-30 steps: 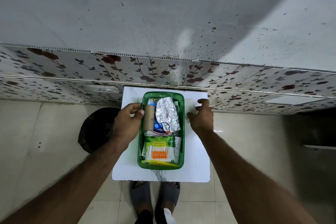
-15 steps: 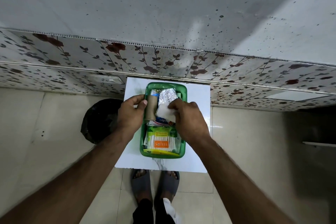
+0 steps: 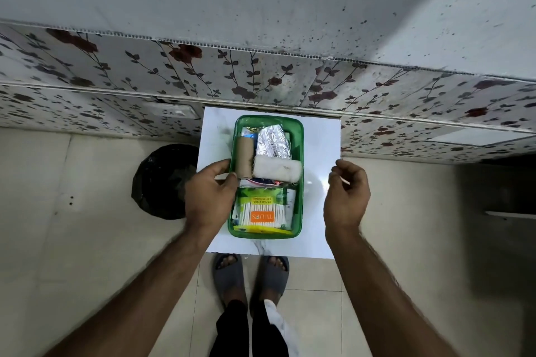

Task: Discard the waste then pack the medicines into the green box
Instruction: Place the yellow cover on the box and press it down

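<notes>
Two rolls (image 3: 262, 164) lie in one green box (image 3: 300, 182).

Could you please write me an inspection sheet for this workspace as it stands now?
Surface: small white table against the flowered wall panel, bare around the box.
Job's things: green box holds a brown bandage roll, white gauze roll, foil strip and cotton swab pack.
Clutter: nothing seen.
Grippers: left hand on the box's left rim; right hand free, empty, beside the table.
Cables: nothing seen.
Surroundings: black bin left of the table; tiled floor.
</notes>
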